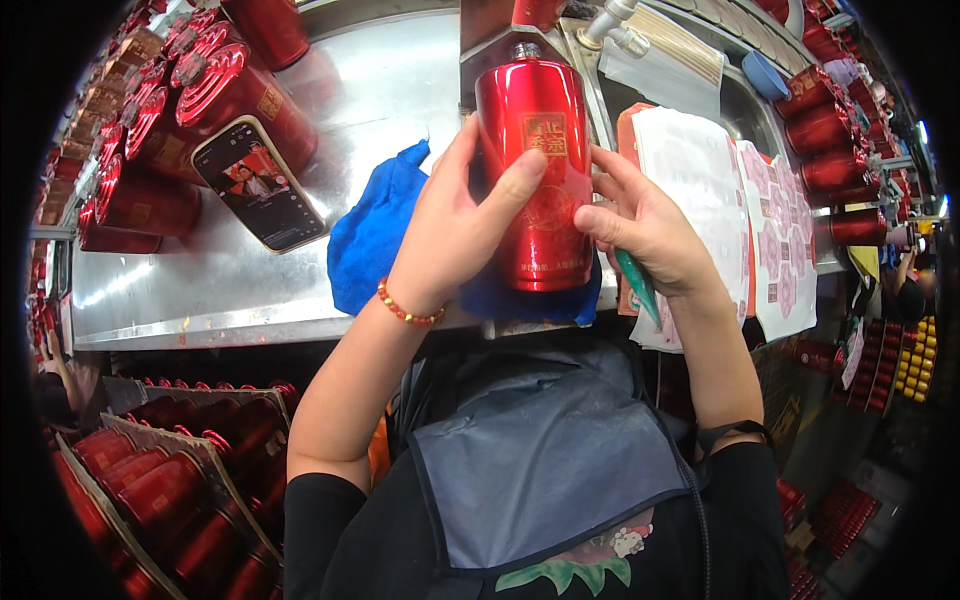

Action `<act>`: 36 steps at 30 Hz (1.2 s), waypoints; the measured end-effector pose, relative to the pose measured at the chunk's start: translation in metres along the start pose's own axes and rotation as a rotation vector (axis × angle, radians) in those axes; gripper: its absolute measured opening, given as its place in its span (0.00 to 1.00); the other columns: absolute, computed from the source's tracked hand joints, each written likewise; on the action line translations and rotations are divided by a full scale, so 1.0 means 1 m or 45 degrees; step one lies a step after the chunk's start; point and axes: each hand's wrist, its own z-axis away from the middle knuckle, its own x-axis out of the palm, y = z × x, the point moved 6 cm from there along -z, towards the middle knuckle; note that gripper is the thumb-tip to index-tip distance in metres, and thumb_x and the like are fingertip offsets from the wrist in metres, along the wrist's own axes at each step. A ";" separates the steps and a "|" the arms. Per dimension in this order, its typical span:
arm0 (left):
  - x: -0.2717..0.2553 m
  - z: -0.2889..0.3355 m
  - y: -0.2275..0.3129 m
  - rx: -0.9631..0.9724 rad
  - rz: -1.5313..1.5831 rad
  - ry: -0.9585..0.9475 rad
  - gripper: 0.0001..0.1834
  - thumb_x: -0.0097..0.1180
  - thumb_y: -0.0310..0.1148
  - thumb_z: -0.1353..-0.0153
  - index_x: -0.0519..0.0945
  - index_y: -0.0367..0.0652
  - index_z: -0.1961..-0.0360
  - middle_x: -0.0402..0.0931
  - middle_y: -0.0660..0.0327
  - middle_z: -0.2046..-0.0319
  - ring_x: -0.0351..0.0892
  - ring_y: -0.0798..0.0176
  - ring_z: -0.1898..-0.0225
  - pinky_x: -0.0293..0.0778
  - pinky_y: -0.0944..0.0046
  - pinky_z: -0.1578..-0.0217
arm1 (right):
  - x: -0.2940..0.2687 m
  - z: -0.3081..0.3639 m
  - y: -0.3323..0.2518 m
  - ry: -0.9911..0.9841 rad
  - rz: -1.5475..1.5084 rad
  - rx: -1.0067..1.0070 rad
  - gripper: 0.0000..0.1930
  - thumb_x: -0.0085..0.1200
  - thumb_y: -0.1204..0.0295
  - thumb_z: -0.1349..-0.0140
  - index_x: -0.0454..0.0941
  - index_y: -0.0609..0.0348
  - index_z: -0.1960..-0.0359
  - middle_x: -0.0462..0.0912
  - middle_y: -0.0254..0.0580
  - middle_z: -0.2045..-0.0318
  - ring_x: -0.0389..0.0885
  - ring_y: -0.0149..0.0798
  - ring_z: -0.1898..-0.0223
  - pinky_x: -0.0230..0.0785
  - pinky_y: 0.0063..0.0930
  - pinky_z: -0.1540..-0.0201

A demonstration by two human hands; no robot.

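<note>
**Two hands hold a shiny red bottle**

A shiny red bottle (535,235) is in the middle, over the near edge of the metal table (390,70). Its neck points to the far side and its flat bottom is near the person. It has a gold square and gold marks on its front.

The left hand (462,215) has its grip closed around the left side of the bottle, with the thumb lying across the front. The right hand (648,235) touches the right side with its thumb. Its grip is also folded on a thin green tool (637,285); what kind it is, I can't quite tell, because the hand hides part of it.

A blue cloth (375,235) lies to the left of the bottle, and some blue shows under it too. Farther left, a phone (260,185) with a lit screen leans on more red bottles (265,105). To the right are white sheets (690,165) and a sheet with pink shapes (775,245). A small blue bowl (764,75) is at the far right.
</note>
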 end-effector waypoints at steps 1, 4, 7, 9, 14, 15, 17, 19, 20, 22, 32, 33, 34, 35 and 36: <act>0.001 -0.003 0.001 0.003 0.019 0.033 0.33 0.65 0.43 0.33 0.69 0.32 0.35 0.80 0.51 0.46 0.80 0.62 0.45 0.76 0.61 0.44 | 0.002 -0.001 -0.001 -0.004 0.010 -0.026 0.50 0.73 0.63 0.41 0.52 0.70 0.25 0.73 0.56 0.39 0.81 0.37 0.47 0.76 0.27 0.47; 0.007 -0.007 0.007 -0.016 0.027 -0.016 0.32 0.66 0.40 0.33 0.69 0.33 0.36 0.80 0.52 0.46 0.80 0.63 0.46 0.77 0.62 0.44 | 0.003 -0.004 0.004 0.018 -0.023 -0.113 0.50 0.73 0.64 0.40 0.51 0.71 0.25 0.73 0.57 0.39 0.80 0.39 0.45 0.76 0.30 0.44; 0.007 -0.007 0.008 -0.010 0.050 0.024 0.31 0.67 0.39 0.34 0.70 0.33 0.37 0.81 0.52 0.47 0.81 0.63 0.47 0.78 0.63 0.45 | 0.003 -0.004 0.006 0.019 -0.052 -0.100 0.51 0.72 0.65 0.40 0.50 0.72 0.25 0.72 0.57 0.39 0.79 0.41 0.43 0.75 0.32 0.42; 0.006 -0.007 0.006 -0.016 0.052 0.028 0.31 0.66 0.39 0.34 0.70 0.34 0.37 0.81 0.53 0.47 0.81 0.64 0.47 0.78 0.63 0.46 | 0.003 -0.005 0.007 0.014 -0.078 -0.100 0.50 0.72 0.65 0.40 0.50 0.71 0.25 0.72 0.57 0.39 0.79 0.42 0.42 0.75 0.33 0.41; 0.005 -0.005 0.005 -0.014 0.050 0.018 0.29 0.62 0.41 0.30 0.70 0.34 0.36 0.80 0.53 0.45 0.80 0.63 0.46 0.75 0.62 0.44 | 0.001 -0.003 0.008 0.019 -0.049 -0.106 0.47 0.70 0.63 0.37 0.53 0.70 0.25 0.74 0.53 0.41 0.79 0.36 0.47 0.75 0.26 0.49; 0.003 -0.003 0.003 -0.019 0.064 0.025 0.29 0.61 0.41 0.29 0.69 0.33 0.35 0.79 0.53 0.45 0.79 0.63 0.44 0.74 0.62 0.43 | -0.002 -0.001 0.008 0.021 -0.019 -0.072 0.46 0.69 0.62 0.36 0.54 0.69 0.25 0.75 0.51 0.42 0.79 0.34 0.49 0.74 0.23 0.52; -0.002 0.001 -0.002 -0.011 0.043 0.021 0.30 0.58 0.42 0.28 0.69 0.33 0.34 0.78 0.51 0.43 0.77 0.62 0.42 0.72 0.61 0.40 | -0.005 0.001 0.008 0.019 0.005 -0.010 0.43 0.67 0.61 0.35 0.56 0.68 0.26 0.77 0.47 0.44 0.78 0.29 0.54 0.72 0.20 0.57; -0.008 0.007 -0.008 0.016 -0.026 -0.001 0.31 0.56 0.43 0.27 0.67 0.32 0.32 0.76 0.49 0.41 0.74 0.60 0.39 0.68 0.59 0.37 | -0.005 0.003 0.007 0.009 -0.009 0.045 0.41 0.65 0.60 0.33 0.58 0.66 0.26 0.78 0.44 0.46 0.76 0.26 0.59 0.69 0.18 0.61; -0.011 0.009 -0.015 -0.020 -0.063 0.001 0.32 0.56 0.43 0.26 0.66 0.32 0.30 0.72 0.46 0.37 0.69 0.56 0.34 0.63 0.57 0.33 | -0.006 0.003 0.007 0.019 -0.006 0.042 0.40 0.65 0.60 0.32 0.59 0.66 0.26 0.78 0.43 0.47 0.76 0.25 0.60 0.69 0.18 0.61; -0.012 0.015 -0.019 0.011 -0.197 0.012 0.32 0.56 0.42 0.26 0.65 0.32 0.30 0.69 0.45 0.34 0.65 0.52 0.31 0.59 0.56 0.30 | -0.005 0.004 0.009 0.034 0.006 0.004 0.39 0.64 0.61 0.32 0.60 0.65 0.26 0.78 0.42 0.48 0.75 0.24 0.62 0.70 0.18 0.62; -0.012 0.018 -0.021 -0.031 -0.145 -0.009 0.36 0.55 0.44 0.26 0.61 0.30 0.27 0.62 0.44 0.30 0.59 0.50 0.28 0.54 0.56 0.28 | -0.010 0.004 0.016 -0.030 -0.229 0.110 0.32 0.61 0.63 0.29 0.65 0.64 0.29 0.78 0.37 0.52 0.71 0.21 0.71 0.68 0.15 0.67; -0.012 0.018 -0.022 -0.034 -0.155 -0.007 0.36 0.55 0.44 0.26 0.61 0.30 0.27 0.62 0.44 0.30 0.59 0.50 0.28 0.54 0.56 0.28 | -0.009 0.002 0.016 0.035 -0.156 0.065 0.31 0.60 0.64 0.29 0.65 0.64 0.29 0.79 0.37 0.52 0.70 0.21 0.71 0.68 0.15 0.67; -0.012 0.018 -0.022 -0.035 -0.154 -0.010 0.36 0.55 0.44 0.26 0.61 0.30 0.27 0.62 0.44 0.30 0.59 0.50 0.28 0.54 0.56 0.28 | -0.009 0.001 0.017 0.034 -0.153 0.060 0.31 0.60 0.64 0.29 0.65 0.64 0.29 0.79 0.37 0.51 0.70 0.21 0.71 0.68 0.15 0.67; -0.012 0.018 -0.022 -0.037 -0.151 -0.013 0.36 0.55 0.44 0.26 0.61 0.30 0.27 0.62 0.45 0.30 0.59 0.50 0.28 0.54 0.56 0.28 | -0.009 0.000 0.018 0.032 -0.149 0.058 0.31 0.60 0.64 0.29 0.66 0.64 0.30 0.79 0.37 0.51 0.70 0.21 0.71 0.68 0.15 0.67; -0.011 0.018 -0.020 -0.038 -0.139 -0.021 0.36 0.56 0.44 0.26 0.61 0.30 0.27 0.62 0.45 0.30 0.59 0.50 0.27 0.54 0.56 0.28 | -0.009 -0.001 0.018 0.031 -0.145 0.056 0.30 0.60 0.64 0.29 0.66 0.64 0.30 0.79 0.37 0.50 0.70 0.21 0.71 0.67 0.15 0.67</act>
